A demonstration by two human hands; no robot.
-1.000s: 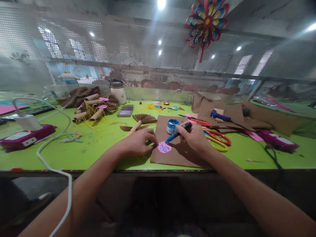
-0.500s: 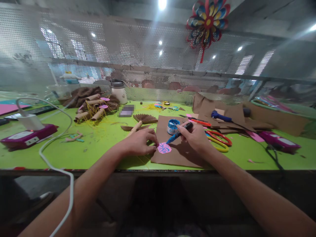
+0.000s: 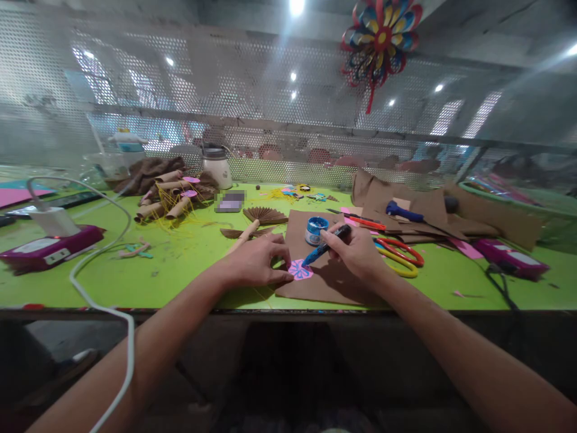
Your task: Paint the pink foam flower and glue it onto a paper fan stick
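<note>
Evidently a colouring step: blue strokes fan out across a small pink paper piece (image 3: 301,270), which lies near the left edge of a brown sheet (image 3: 325,288) on the green table (image 3: 180,287). Right hand (image 3: 357,248) closed, thumb and fingers pinching a blue-and-black marker (image 3: 317,253), slanted, tip down at the pink piece's upper edge; from where I stand, can't tell whether it presses or just clears the surface. Left hand (image 3: 258,260) half curled, a gap between thumb and forefinger, their tips at the piece's left edge; whether they pinch it or only steady it, I can't make out. Open blue jar (image 3: 314,233) stands just behind the marker. My reading: the next stroke calls for light, controlled pressure, with the paper braced against sliding.
</note>
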